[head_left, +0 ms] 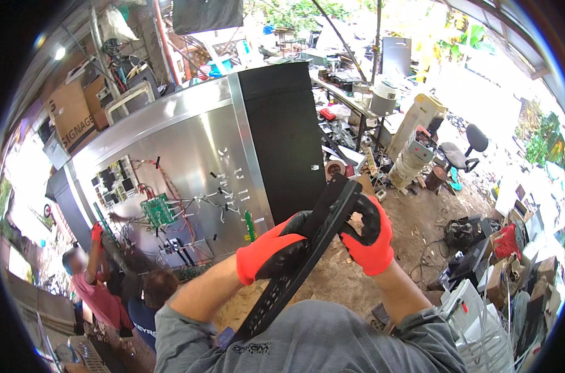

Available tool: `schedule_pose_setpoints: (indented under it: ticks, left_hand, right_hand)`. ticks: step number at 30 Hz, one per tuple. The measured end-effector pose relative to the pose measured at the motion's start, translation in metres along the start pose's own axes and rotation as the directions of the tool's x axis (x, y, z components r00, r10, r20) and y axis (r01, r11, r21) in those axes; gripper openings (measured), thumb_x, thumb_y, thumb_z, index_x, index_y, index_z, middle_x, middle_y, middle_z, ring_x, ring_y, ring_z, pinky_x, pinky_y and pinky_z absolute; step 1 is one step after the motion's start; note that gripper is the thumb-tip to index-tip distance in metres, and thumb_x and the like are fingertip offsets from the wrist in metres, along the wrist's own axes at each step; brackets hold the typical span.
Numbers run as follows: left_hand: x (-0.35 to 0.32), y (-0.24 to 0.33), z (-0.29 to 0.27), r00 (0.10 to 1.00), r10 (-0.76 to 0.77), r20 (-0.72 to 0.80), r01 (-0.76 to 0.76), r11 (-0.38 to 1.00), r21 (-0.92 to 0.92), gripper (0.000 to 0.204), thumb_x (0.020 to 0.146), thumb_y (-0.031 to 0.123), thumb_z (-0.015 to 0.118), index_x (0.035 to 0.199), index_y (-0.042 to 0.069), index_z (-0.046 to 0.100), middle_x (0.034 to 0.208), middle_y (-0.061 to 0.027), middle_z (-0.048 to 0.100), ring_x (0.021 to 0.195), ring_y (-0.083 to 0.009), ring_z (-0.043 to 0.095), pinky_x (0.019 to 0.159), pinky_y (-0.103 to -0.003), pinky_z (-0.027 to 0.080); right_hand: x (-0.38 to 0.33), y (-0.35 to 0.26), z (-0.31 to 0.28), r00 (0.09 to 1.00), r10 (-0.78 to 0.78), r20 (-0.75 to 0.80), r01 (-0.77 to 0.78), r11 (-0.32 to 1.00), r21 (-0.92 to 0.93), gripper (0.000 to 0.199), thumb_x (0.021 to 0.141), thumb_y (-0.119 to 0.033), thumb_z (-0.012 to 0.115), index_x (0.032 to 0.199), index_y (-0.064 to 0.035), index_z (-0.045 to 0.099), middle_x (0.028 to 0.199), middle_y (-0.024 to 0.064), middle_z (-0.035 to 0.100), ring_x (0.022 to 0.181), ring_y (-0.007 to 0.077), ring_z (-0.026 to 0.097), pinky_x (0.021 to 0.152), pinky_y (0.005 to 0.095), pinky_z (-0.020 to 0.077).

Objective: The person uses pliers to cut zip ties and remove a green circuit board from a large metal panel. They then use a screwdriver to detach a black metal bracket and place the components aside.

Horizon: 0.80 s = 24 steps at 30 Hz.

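Though partly hidden, black panel (pixel 307 248) within both grips.

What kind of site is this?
Probably an open-air electronics salvage or repair yard. A large metal panel with exposed circuit boards and wiring stands on a dirt floor, with scrap equipment piled around. Both gloved hands, left hand and right hand, grip a long black slotted strip.

I am in an open-air workshop with a dirt floor (pixel 413 224). Before me stands a big metal cabinet (pixel 189 149) with wiring and circuit boards (pixel 158 210), and a cluttered counter (pixel 351 99), old equipment and cardboard boxes (pixel 71 115) lie around.
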<state>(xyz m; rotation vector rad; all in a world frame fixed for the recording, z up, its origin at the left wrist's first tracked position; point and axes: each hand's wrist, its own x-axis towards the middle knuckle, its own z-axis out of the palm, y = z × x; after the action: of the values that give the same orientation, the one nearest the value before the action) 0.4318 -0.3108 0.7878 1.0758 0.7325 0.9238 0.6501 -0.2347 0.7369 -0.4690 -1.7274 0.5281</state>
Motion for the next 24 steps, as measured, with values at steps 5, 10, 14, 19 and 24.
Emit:
schedule_pose_setpoints:
  ticks: [5, 10, 14, 19, 24]
  left_hand:
    - [0.006, -0.037, -0.021, 0.976, 0.051, 0.213, 0.072, 0.843, -0.534, 0.047, 0.087, 0.022, 0.059, 0.126, 0.001, 0.045, 0.101, -0.0153, 0.06, 0.06, -0.0228, 0.062, 0.046, -0.035, 0.05]
    - [0.012, -0.063, -0.037, 0.963, 0.152, 0.222, 0.021, 0.779, -0.627, 0.043, 0.084, 0.034, 0.059, 0.11, 0.001, 0.052, 0.085, -0.0128, 0.054, 0.049, -0.0212, 0.05, 0.038, -0.036, 0.04]
    - [0.017, -0.05, -0.017, 0.996, 0.076, -0.038, -0.084, 0.872, -0.481, 0.041, 0.087, 0.026, 0.058, 0.118, 0.0, 0.05, 0.092, -0.0121, 0.056, 0.056, -0.0195, 0.055, 0.049, -0.033, 0.046]
    - [0.026, -0.047, -0.007, 0.891, 0.386, -0.24, -0.395, 0.919, 0.013, 0.067, 0.086, 0.011, 0.057, 0.146, 0.007, 0.027, 0.134, -0.0131, 0.047, 0.103, -0.0224, 0.059, 0.083, -0.035, 0.051]
    - [0.065, -0.033, -0.006, 0.848, 0.502, -0.169, -0.52, 0.849, -0.093, 0.085, 0.079, 0.014, 0.064, 0.151, 0.008, 0.018, 0.154, -0.008, 0.025, 0.133, -0.0232, 0.039, 0.105, -0.037, 0.038]
  right_hand:
    - [0.018, -0.033, 0.009, 0.996, 0.047, 0.082, -0.031, 0.983, -0.181, 0.061, 0.069, -0.014, 0.078, 0.123, -0.0017, 0.053, 0.114, 0.0176, 0.059, 0.101, 0.036, 0.06, 0.087, 0.0398, 0.0484]
    - [0.029, -0.04, 0.014, 0.986, 0.049, 0.158, 0.004, 0.947, -0.32, 0.063, 0.072, -0.026, 0.076, 0.125, -0.0012, 0.051, 0.115, 0.0172, 0.058, 0.101, 0.0364, 0.058, 0.085, 0.0424, 0.0479]
    - [0.038, -0.032, 0.008, 0.98, 0.105, 0.167, -0.035, 0.926, -0.376, 0.059, 0.068, -0.014, 0.077, 0.121, -0.0009, 0.053, 0.111, 0.0173, 0.06, 0.099, 0.0361, 0.061, 0.083, 0.0388, 0.0496]
    - [0.033, -0.016, 0.008, 0.992, 0.089, 0.091, -0.069, 0.978, -0.199, 0.054, 0.068, -0.01, 0.077, 0.117, 0.0007, 0.055, 0.105, 0.0172, 0.064, 0.093, 0.0328, 0.065, 0.081, 0.0365, 0.0505]
    - [0.025, -0.006, 0.007, 0.995, 0.034, 0.092, -0.02, 0.989, -0.148, 0.055, 0.068, -0.007, 0.076, 0.118, -0.0003, 0.055, 0.104, 0.0156, 0.063, 0.093, 0.0336, 0.064, 0.08, 0.0362, 0.0517]
